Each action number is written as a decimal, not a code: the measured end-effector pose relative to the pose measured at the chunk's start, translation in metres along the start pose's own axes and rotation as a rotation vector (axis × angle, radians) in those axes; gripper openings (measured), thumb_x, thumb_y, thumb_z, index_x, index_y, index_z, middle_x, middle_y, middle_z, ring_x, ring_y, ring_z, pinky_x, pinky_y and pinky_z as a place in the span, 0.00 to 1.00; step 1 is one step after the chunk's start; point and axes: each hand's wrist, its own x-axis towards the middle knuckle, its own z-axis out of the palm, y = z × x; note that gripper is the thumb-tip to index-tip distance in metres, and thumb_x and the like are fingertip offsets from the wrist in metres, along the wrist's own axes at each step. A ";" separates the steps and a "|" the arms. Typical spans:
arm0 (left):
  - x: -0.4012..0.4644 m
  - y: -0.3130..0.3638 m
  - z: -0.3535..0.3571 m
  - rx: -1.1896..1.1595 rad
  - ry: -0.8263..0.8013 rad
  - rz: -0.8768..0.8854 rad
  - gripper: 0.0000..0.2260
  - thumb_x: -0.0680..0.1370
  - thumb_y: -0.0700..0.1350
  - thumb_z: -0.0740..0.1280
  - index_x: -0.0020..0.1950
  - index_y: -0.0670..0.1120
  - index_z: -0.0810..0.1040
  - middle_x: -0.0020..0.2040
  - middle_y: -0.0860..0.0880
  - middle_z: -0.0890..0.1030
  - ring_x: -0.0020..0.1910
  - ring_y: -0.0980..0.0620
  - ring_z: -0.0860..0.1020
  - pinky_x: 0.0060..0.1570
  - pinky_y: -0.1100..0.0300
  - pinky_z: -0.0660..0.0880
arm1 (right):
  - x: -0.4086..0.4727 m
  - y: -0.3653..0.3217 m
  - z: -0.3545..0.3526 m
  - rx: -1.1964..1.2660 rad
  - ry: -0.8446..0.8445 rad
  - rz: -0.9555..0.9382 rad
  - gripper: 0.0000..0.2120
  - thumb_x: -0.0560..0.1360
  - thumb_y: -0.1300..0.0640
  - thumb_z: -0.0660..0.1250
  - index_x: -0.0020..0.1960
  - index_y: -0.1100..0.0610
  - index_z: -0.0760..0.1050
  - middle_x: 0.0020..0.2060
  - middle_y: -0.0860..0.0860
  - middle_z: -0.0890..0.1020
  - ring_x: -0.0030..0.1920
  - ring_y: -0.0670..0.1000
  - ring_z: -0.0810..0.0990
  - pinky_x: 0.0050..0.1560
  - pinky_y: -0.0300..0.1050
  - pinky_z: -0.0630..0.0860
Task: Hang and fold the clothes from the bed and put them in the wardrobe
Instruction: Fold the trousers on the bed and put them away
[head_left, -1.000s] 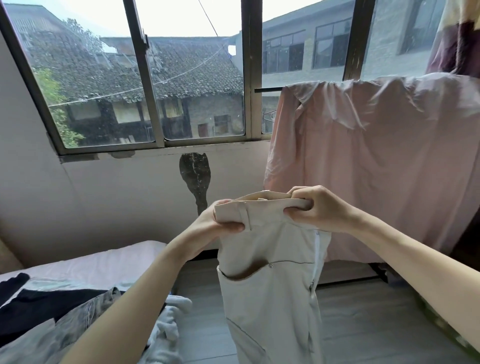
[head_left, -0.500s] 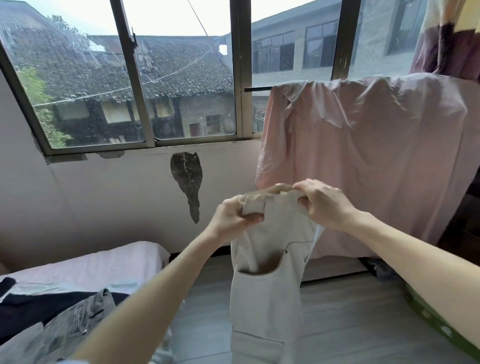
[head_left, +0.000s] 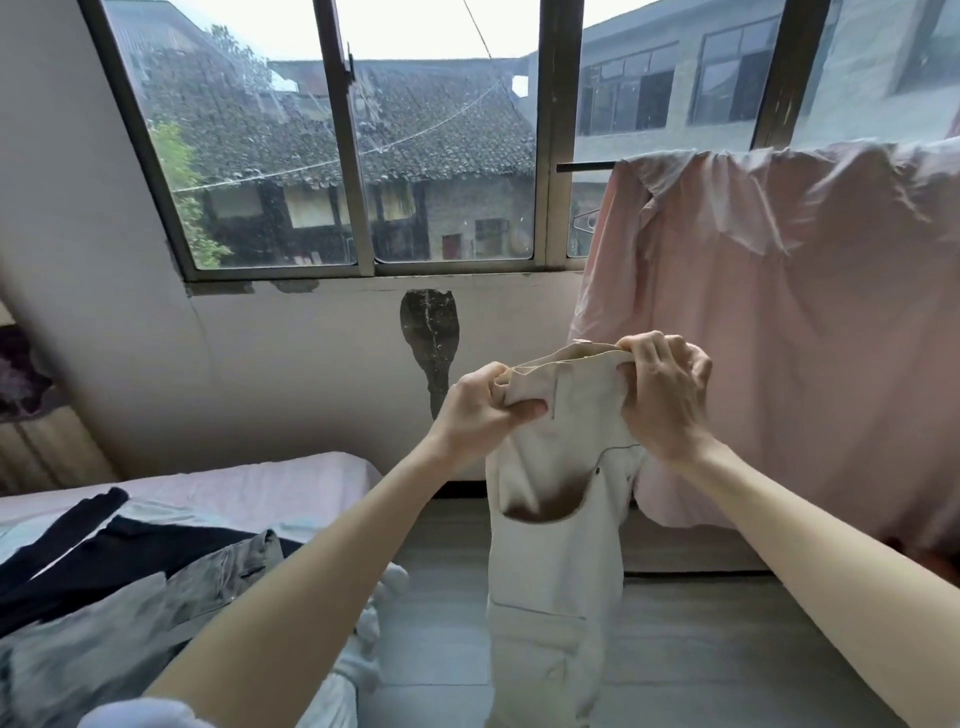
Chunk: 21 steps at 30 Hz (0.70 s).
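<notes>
I see both hands gripping the waistband of the beige trousers (head_left: 558, 467), held up in front of the window (head_left: 363, 156). My left hand (head_left: 480, 410) has its fingers curled round the band's left end; my right hand (head_left: 665, 395) pinches the right end, fingertips tucked behind the fabric. The trouser legs run off the bottom edge (hem unseen). Below the window to the left, the bed (head_left: 234, 480) holds dark and grey garments (head_left: 119, 566), partly hidden by my forearm. Right of the window hangs a pink sheet (head_left: 779, 322).
</notes>
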 end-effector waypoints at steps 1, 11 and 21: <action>-0.001 0.004 0.001 -0.024 -0.001 0.000 0.11 0.65 0.47 0.74 0.39 0.49 0.73 0.30 0.58 0.75 0.32 0.59 0.72 0.35 0.64 0.67 | 0.004 -0.003 0.001 0.003 0.017 -0.001 0.16 0.74 0.56 0.52 0.52 0.60 0.75 0.50 0.55 0.78 0.56 0.60 0.73 0.64 0.61 0.57; -0.036 0.021 -0.038 -0.151 0.129 -0.078 0.16 0.67 0.46 0.74 0.45 0.39 0.72 0.37 0.49 0.71 0.36 0.56 0.69 0.36 0.63 0.67 | 0.033 -0.070 0.052 0.388 0.212 -0.107 0.10 0.70 0.66 0.63 0.49 0.59 0.75 0.49 0.57 0.78 0.55 0.54 0.65 0.56 0.63 0.69; -0.130 -0.010 -0.182 -0.344 0.469 -0.219 0.19 0.68 0.44 0.72 0.57 0.39 0.76 0.47 0.41 0.80 0.47 0.46 0.79 0.53 0.46 0.75 | 0.030 -0.262 0.121 0.766 0.090 -0.443 0.11 0.70 0.70 0.57 0.49 0.63 0.75 0.47 0.60 0.77 0.52 0.57 0.67 0.57 0.41 0.63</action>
